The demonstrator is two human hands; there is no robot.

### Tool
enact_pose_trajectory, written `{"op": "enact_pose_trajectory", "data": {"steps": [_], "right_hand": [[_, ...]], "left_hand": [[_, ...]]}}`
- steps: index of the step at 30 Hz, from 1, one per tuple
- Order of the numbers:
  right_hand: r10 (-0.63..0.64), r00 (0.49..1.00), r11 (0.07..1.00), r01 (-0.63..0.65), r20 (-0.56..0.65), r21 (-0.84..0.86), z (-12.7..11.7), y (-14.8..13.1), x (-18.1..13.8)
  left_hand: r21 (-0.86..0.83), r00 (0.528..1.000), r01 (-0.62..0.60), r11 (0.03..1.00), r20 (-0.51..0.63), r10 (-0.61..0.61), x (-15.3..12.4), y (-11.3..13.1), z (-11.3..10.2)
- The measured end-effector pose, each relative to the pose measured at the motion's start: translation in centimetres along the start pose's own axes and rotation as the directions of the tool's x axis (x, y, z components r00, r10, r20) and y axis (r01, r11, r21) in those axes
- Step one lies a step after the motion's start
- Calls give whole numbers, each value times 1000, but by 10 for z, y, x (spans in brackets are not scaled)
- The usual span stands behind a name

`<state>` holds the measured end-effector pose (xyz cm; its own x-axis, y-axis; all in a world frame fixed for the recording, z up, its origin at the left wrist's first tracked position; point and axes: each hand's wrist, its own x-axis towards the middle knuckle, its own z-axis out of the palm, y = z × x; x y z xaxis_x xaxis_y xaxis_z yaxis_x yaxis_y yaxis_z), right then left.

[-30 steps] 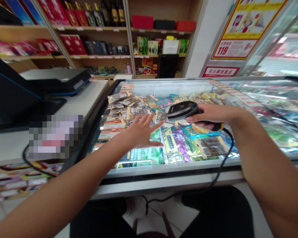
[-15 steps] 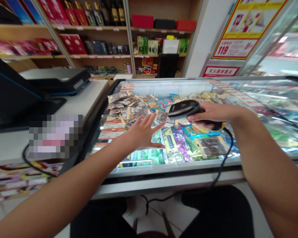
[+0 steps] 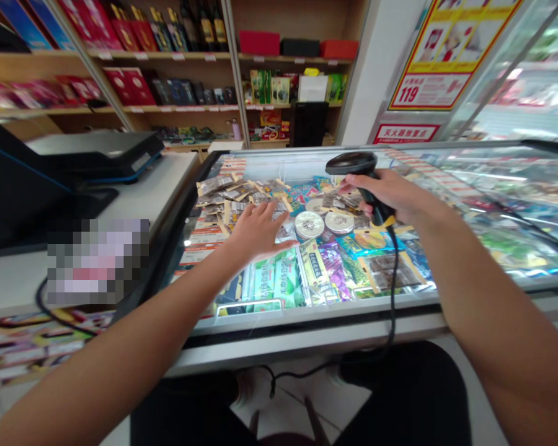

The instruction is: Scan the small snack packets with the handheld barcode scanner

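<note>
My right hand [image 3: 388, 195] grips a black barcode scanner [image 3: 353, 164] by its handle, head upward, with a cable hanging down to the freezer's front edge. Fingers apart, my left hand [image 3: 258, 229] hovers over or rests on brown packets [image 3: 255, 210]; I cannot tell whether it touches them. Two round silver-lidded tins [image 3: 309, 225] lie between my hands. Nearer me are green packs [image 3: 276, 279], a purple pack [image 3: 335, 269] and a brown-filled packet [image 3: 393, 272] on the glass-topped display freezer [image 3: 335, 314].
A counter [image 3: 172, 179] on the left carries a flat scale [image 3: 102, 148] and a black machine [image 3: 23, 173]. Shelves [image 3: 177, 56] of boxes and bottles stand behind. The scanner cable [image 3: 393, 297] runs over the front edge towards my legs.
My right hand has raised and tilted the scanner upward, uncovering the silver-lidded tins. My left hand has shifted slightly left and up, its fingers less spread.
</note>
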<state>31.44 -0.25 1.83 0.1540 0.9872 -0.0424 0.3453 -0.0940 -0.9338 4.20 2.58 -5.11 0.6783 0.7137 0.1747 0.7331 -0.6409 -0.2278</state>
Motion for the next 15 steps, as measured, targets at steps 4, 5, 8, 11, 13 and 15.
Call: {"op": "enact_pose_trajectory", "data": {"steps": [4,5,8,11,13,15], "right_hand": [[1,999,1000,-1,-34,14,-2,-1,0],[1,999,1000,0,-40,7,-3,-1,0],[-4,999,1000,4,-47,-2,-4,0,1],[2,999,1000,-2,-37,9,-5,1,2],[6,1000,1000,-6,-30,10,-7,2,4],[8,1000,1000,-7,-24,15,-8,3,5]], "left_hand": [[-127,993,-110,986,34,115,17,19,-2],[-173,985,-155,973,55,166,24,26,-2],[-252,967,-209,945,89,238,48,43,0],[-243,973,-178,954,99,206,68,47,4],[-204,976,-182,962,80,202,73,44,5],[-141,975,-209,968,48,217,71,40,5]]}}
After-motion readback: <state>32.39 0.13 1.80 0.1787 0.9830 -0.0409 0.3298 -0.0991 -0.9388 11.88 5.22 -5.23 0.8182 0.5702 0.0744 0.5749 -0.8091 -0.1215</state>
